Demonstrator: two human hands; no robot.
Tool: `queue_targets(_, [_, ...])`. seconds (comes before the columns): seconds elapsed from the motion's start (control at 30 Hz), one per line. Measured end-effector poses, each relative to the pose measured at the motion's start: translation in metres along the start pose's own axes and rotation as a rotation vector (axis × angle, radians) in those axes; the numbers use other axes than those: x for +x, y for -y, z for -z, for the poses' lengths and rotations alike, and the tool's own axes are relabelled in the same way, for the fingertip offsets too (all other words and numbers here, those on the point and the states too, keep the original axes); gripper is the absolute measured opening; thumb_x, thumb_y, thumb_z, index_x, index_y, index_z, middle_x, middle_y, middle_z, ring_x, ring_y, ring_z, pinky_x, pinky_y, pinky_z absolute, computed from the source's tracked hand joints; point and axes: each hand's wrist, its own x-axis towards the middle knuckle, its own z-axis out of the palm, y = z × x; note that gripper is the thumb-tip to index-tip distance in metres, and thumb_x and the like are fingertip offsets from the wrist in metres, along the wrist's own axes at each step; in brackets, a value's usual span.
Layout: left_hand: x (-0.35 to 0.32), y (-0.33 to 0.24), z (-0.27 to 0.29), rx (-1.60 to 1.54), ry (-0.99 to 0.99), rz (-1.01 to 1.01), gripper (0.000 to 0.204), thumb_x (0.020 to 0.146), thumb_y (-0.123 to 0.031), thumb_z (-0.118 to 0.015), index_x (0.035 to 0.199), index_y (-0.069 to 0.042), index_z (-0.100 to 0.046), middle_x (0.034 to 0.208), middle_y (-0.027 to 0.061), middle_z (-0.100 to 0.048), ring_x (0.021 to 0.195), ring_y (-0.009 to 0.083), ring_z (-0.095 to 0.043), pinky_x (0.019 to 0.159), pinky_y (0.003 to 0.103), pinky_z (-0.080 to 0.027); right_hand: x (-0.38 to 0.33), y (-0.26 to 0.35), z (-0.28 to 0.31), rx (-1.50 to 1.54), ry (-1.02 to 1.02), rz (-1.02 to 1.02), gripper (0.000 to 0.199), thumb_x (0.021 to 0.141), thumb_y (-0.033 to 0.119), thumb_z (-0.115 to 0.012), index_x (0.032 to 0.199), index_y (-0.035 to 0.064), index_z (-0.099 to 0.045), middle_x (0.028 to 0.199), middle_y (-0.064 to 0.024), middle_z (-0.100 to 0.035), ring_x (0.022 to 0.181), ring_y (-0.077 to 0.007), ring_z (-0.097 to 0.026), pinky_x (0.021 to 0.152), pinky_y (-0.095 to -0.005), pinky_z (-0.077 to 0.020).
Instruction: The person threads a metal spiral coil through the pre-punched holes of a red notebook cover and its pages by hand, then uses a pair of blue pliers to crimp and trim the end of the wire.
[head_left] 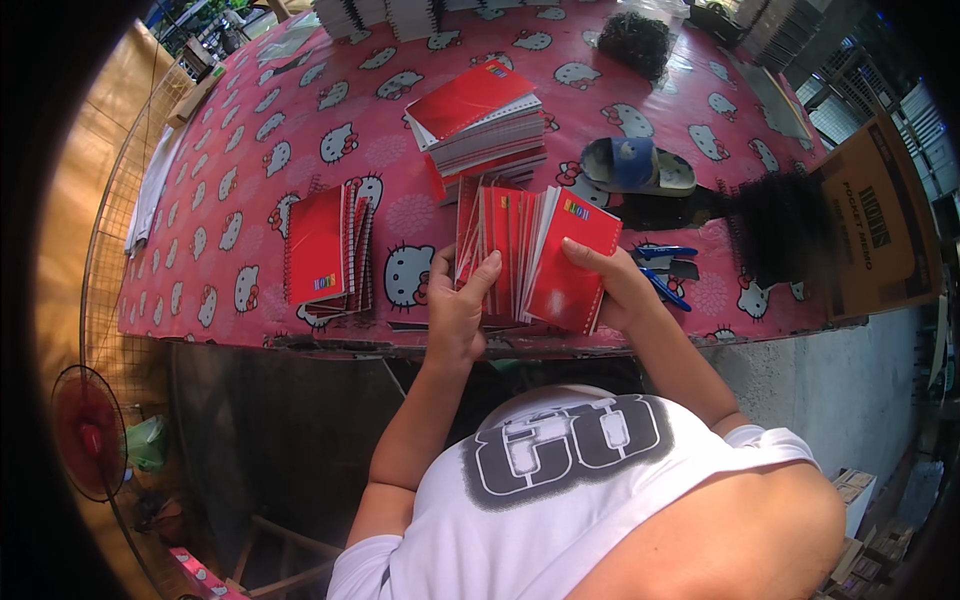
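Both hands are at the table's near edge with a fanned bundle of small red-covered notebooks, white page edges showing between the covers. My left hand [458,305] is closed on the left side of the bundle [508,240], thumb on top. My right hand [612,283] grips the right-hand red notebook [575,265], its thumb pressed on the cover; the fingers beneath are hidden. Left of my hands lies a pile of spiral-bound red notebooks [318,250]. Just beyond them stands a taller, uneven stack of red covers and white pages [480,115].
A pink table cover [215,285] with cartoon cats lies beneath. To the right are a blue-strapped slipper [638,166], a blue-handled hand tool [665,280], a black coil heap [775,230] and a cardboard box [865,245]. Farther back sits a bag of black coils [635,45]. A fan [90,432] stands lower left.
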Motion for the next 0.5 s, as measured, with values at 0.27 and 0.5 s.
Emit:
queue_targets(0.27, [0.0011,-0.0018,-0.0029,0.046,-0.04,-0.066,0.049,0.081,-0.002,-0.075,0.12,0.002,-0.046,0.109,0.0127,-0.063,0.098,0.0186,-0.064,0.09,0.033,-0.052,-0.0036,-0.0023,0.003,0.035,-0.008,0.036,0.046,0.083,0.017,-0.075,0.121,0.0004,-0.054,0.11,-0.0127,-0.064,0.099,-0.0235,-0.066,0.082,-0.0405,-0.0583])
queue_targets(0.5, [0.0003,-0.0038,-0.0025,0.026,-0.013,-0.004,0.05,0.079,-0.002,-0.076,0.121,0.002,-0.05,0.112,0.0129,-0.064,0.1,0.0199,-0.064,0.091,0.034,-0.051,-0.0033,-0.006,-0.0027,-0.124,0.025,0.094,0.046,0.081,0.015,-0.076,0.12,0.0006,-0.054,0.109,-0.0117,-0.064,0.099,-0.0219,-0.066,0.083,-0.0393,-0.057])
